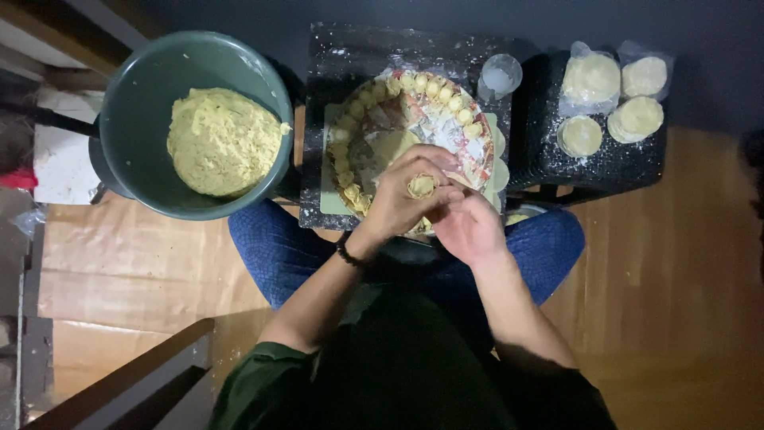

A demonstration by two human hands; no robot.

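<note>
Hands meet over a round tray (484, 156) on a dark worktop (334, 56). Left hand (402, 199) cups a small filled dumpling (422, 185), fingers curled around it; right hand (469, 227) pinches its edge. Finished dumplings (434, 86) line the tray's rim. Green bowl (135, 95) of yellow filling (221, 142) sits left; round wrappers (609, 99) lie right.

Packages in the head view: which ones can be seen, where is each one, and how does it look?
Clear plastic bags: far right, on the dark stool, holding stacks of round pale wrappers.
Printed sheet: lining the round tray, white and red, partly covered by dumplings.
No screens or signs.
</note>
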